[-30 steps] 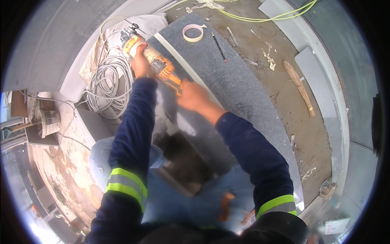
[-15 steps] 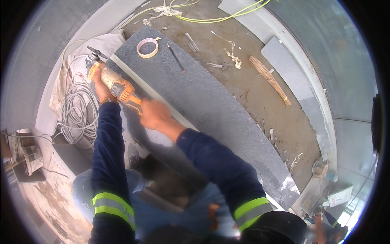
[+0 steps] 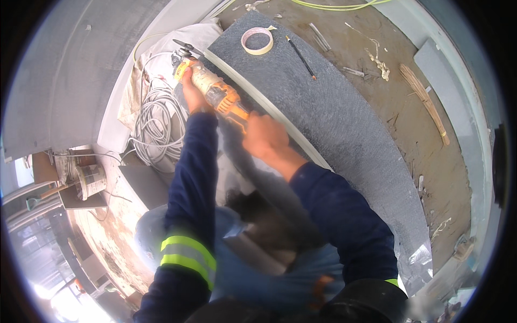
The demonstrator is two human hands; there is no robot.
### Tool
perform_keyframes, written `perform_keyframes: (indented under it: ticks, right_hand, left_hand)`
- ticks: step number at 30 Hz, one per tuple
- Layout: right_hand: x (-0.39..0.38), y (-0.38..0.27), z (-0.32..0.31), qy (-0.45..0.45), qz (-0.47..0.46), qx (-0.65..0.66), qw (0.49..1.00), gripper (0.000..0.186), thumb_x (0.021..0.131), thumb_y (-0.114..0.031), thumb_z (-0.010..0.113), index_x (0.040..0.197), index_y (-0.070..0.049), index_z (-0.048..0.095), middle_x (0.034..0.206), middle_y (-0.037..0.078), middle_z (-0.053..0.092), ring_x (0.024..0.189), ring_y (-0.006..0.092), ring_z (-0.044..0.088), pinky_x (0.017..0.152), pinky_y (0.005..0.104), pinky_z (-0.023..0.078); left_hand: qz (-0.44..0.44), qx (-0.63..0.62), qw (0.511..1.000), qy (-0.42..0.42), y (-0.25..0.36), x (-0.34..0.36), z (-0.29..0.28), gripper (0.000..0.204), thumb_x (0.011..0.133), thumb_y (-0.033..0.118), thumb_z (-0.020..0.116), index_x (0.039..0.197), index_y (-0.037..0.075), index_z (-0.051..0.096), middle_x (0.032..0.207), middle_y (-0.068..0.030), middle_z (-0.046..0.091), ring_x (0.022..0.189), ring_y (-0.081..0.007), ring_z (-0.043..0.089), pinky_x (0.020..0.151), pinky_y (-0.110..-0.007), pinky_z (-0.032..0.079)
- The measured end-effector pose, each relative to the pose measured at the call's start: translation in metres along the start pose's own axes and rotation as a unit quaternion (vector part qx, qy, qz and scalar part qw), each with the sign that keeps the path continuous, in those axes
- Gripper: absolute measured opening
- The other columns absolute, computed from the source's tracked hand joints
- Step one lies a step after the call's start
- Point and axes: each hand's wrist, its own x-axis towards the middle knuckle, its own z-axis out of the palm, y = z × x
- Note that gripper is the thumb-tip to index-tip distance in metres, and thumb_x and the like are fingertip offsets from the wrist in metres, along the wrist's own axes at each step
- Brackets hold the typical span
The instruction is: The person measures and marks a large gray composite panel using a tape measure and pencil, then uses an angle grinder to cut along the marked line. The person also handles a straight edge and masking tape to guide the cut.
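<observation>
Both my hands grip an orange and black angle grinder (image 3: 215, 92). My left hand (image 3: 195, 92) wraps its front body near the head. My right hand (image 3: 266, 137) closes round the rear handle. The thin cutting disc (image 3: 188, 47) stands at the far left edge of a dark grey stone slab (image 3: 334, 113). Whether it touches the stone I cannot tell. A pale straight strip (image 3: 280, 116) runs lengthwise along the slab, just right of the grinder. On the slab lie a roll of masking tape (image 3: 257, 41) and a pencil (image 3: 300, 57).
Coiled grey cable (image 3: 156, 124) lies left of the grinder beside a pale cloth sack (image 3: 188, 32). A bundle of thin sticks (image 3: 424, 102) rests on the dirty floor at right, near another grey slab (image 3: 452, 86). A white bucket (image 3: 90, 180) stands far left. Dust blurs the area below the slab.
The view has swung left, so everything sits further right in the picture. Both hands keep their hold on the grinder, and its disc stays by the slab's edge.
</observation>
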Motion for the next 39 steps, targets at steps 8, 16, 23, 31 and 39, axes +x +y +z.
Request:
perform_keyframes:
  ticks: [8,16,23,31,39]
  right_hand:
    - [-0.004,0.004,0.002,0.018,-0.021,0.021,0.999,0.029,0.081,-0.014,0.072,0.105,0.001,0.065,0.096,0.019,0.074,0.091,0.0319,0.074,0.08,0.0398,0.059]
    - [-0.007,0.013,0.001,0.025,-0.043,0.012,0.999,0.027,0.082,-0.01,0.07,0.106,0.001,0.065,0.095,0.019,0.074,0.09,0.0321,0.074,0.079,0.0396,0.059]
    - [-0.004,0.012,-0.003,0.005,-0.014,0.006,1.0,0.035,0.08,-0.014,0.073,0.109,0.003,0.062,0.097,0.021,0.073,0.093,0.0348,0.072,0.082,0.0423,0.057]
    - [0.0,0.008,0.011,0.013,-0.014,0.023,1.0,0.028,0.082,-0.011,0.071,0.106,0.0,0.063,0.096,0.02,0.074,0.092,0.0314,0.074,0.078,0.0394,0.059]
    - [0.004,0.011,0.015,0.029,-0.017,0.036,0.999,0.026,0.082,-0.01,0.072,0.104,0.0,0.064,0.094,0.019,0.074,0.092,0.0323,0.074,0.078,0.0399,0.06]
  left_hand:
    - [-0.008,0.021,1.0,-0.013,-0.006,0.011,-0.016,0.066,0.091,0.056,0.054,0.125,-0.001,0.052,0.094,-0.0258,0.065,0.08,-0.0423,0.067,0.072,-0.053,0.057]
    - [-0.004,0.004,1.0,0.002,-0.008,0.0,-0.015,0.067,0.091,0.057,0.056,0.131,0.004,0.05,0.101,-0.0242,0.063,0.091,-0.0402,0.065,0.078,-0.053,0.056]
    - [-0.024,-0.001,1.0,-0.003,-0.016,-0.023,0.007,0.056,0.095,0.051,0.058,0.128,0.006,0.053,0.097,-0.0165,0.065,0.087,-0.034,0.068,0.08,-0.047,0.056]
    - [-0.006,0.055,0.998,0.022,-0.012,-0.027,0.008,0.061,0.095,0.056,0.052,0.132,0.008,0.053,0.102,-0.0139,0.065,0.085,-0.0318,0.069,0.079,-0.044,0.056]
    - [-0.007,0.061,0.998,0.011,-0.014,-0.02,0.003,0.06,0.095,0.058,0.051,0.126,0.007,0.055,0.096,-0.0151,0.066,0.083,-0.0324,0.068,0.077,-0.044,0.056]
